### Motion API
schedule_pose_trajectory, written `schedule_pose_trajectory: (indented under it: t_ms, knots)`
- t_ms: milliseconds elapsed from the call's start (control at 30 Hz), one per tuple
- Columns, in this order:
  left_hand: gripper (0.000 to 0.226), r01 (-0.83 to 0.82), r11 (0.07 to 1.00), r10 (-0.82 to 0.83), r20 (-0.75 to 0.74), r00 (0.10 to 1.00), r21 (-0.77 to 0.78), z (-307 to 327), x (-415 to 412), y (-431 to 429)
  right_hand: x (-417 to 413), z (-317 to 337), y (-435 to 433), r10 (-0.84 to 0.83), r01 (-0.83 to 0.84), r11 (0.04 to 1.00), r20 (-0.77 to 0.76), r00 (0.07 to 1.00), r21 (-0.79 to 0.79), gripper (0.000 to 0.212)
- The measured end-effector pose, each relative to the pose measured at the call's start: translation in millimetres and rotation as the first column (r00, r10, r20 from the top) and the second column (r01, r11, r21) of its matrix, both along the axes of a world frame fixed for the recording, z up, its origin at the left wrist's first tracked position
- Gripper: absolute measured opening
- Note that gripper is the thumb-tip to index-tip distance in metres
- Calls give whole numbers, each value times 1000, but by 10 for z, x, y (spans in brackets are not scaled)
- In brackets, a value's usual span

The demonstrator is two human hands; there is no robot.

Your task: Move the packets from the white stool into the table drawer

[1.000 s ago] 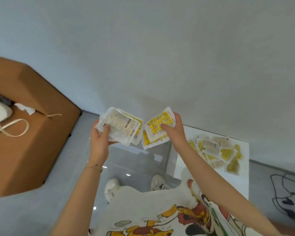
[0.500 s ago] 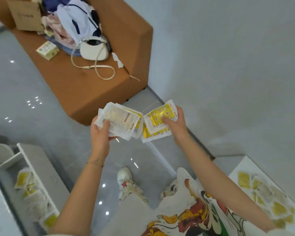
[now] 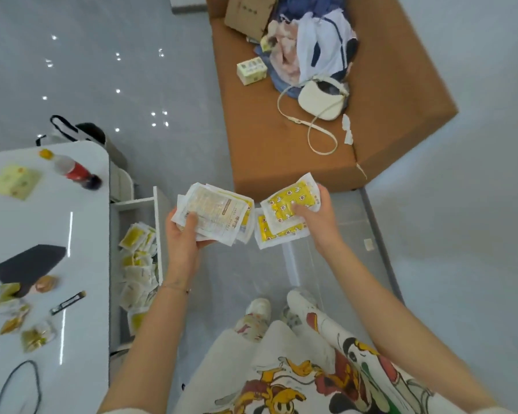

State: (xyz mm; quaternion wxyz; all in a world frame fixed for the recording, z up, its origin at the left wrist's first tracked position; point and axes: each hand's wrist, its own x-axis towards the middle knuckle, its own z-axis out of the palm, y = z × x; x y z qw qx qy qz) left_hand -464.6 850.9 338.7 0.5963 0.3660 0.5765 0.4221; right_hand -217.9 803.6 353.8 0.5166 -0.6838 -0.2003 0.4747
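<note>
L hand (image 3: 181, 237): grips pale packet stack (image 3: 219, 213), thumb on top. R hand (image 3: 317, 222): pinches yellow packets (image 3: 281, 222), just beside at 3 o'clock. Drawer (image 3: 159, 234), open, 9 o'clock, at bench (image 3: 84, 228) edge: stowed packets (image 3: 136, 264) heaped inside. Both handfuls not yet in. Stool out of view, remainder unknown.

The table (image 3: 93, 249) runs off the left edge, and print on the packets (image 3: 213, 215) is too blurred to read.
</note>
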Motion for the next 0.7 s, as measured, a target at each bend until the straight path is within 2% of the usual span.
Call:
schedule_pose_trajectory:
  t_ms: [200, 367, 533, 700]
  knots:
    - [39, -215, 975, 217, 23, 976, -50, -201, -522, 268, -481, -121, 808, 206, -206, 978, 4, 979, -16, 47]
    - [39, -413, 904, 419, 31, 908, -106, -303, -816, 467, -806, -269, 1459, 394, -392, 918, 14, 919, -58, 47]
    - [37, -615, 771, 629, 48, 776, -166, -423, -1036, 590, -1210, -377, 2116, 573, -568, 816, 16, 820, -106, 45]
    - [41, -787, 563, 817, 26, 576, -251, -702, -1267, 560, -1652, -663, 2521, 707, -701, 698, -19, 707, -147, 46]
